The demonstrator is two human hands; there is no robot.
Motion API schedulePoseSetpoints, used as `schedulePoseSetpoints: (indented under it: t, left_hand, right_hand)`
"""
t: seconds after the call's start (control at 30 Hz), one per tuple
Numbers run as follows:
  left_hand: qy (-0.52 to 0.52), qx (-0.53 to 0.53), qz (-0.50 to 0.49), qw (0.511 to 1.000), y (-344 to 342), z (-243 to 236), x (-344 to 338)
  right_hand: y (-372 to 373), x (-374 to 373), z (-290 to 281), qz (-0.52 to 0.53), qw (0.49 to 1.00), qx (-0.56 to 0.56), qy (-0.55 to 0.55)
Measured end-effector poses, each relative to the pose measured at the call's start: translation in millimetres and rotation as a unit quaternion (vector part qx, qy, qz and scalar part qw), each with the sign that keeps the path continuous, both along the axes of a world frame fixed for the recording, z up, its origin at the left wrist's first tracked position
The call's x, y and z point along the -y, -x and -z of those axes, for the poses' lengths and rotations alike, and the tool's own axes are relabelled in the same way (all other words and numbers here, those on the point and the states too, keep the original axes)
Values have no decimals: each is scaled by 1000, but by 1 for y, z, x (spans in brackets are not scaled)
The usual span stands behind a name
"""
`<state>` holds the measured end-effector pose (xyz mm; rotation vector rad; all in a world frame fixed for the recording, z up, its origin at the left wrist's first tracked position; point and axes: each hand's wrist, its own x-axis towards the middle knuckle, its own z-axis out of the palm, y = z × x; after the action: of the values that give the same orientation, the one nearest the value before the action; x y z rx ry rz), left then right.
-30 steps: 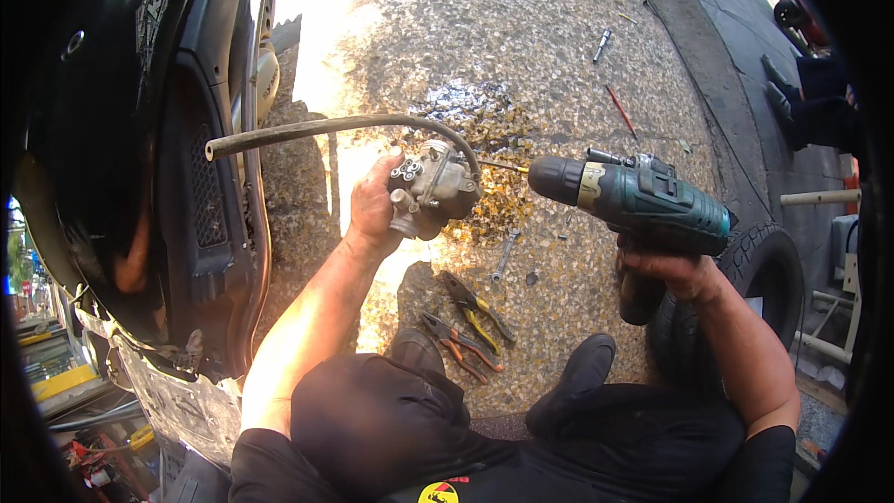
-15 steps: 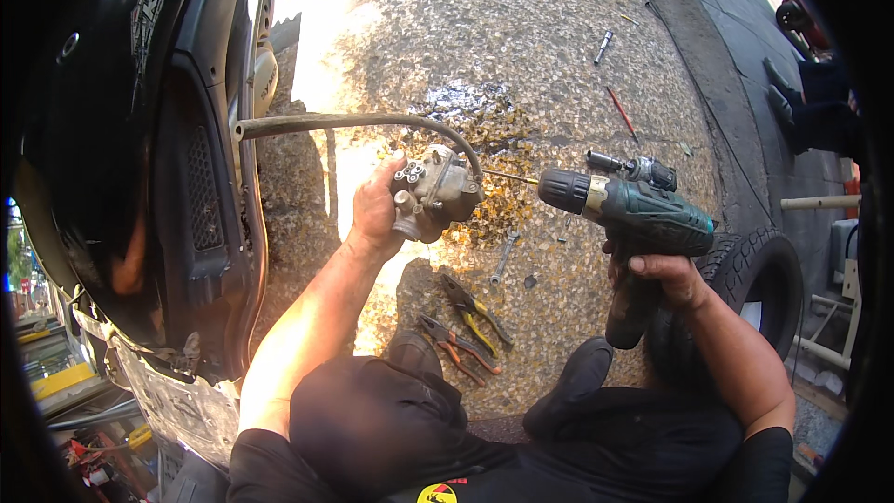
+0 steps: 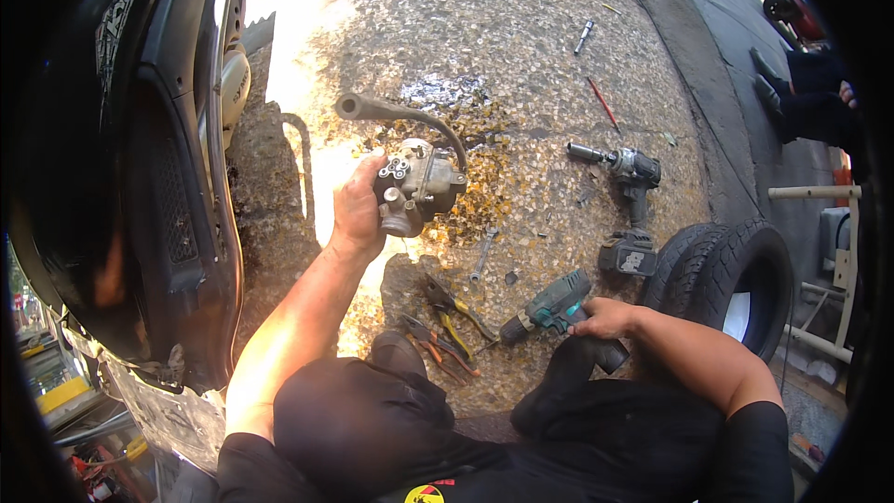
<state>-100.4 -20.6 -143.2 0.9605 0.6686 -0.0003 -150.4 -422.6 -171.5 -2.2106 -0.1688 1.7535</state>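
Observation:
My left hand is wrapped round a grey metal carburetor, held up off the ground. From its right side a dark rubber hose arches over the top, its end pointing left. My right hand grips a green cordless drill low down beside my right shoe. The drill's chuck points down and left, toward two pairs of pliers: one with yellow handles, one with orange handles. Between carburetor and drill lies a spanner.
A second cordless power tool with a socket lies on the pebbled ground at right, beside black tyres. Farther off are a red slim tool and a metal socket tool. A black vehicle body stands close on my left. Another person's legs show far right.
My right hand has lowered the drill toward me, away from the carburetor, and its bit now points down. The carburetor has turned slightly, with its hose end swinging toward me.

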Motion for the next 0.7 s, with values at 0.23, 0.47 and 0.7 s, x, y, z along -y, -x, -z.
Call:
schedulePoseSetpoints:
  t: [0.23,0.47,0.7]
  left_hand:
    - [4,-21,19,1000,-4,-8,20]
    - [6,-6,34,999,-6,-14,35]
    - [21,7,49,999,-3,-16,31]
  right_hand:
    - [-43,-81,-58,-97,907,353,-209]
    - [-82,-161,-103,-89,725,575,-368]
    - [-90,-182,-107,-185,656,635,-362]
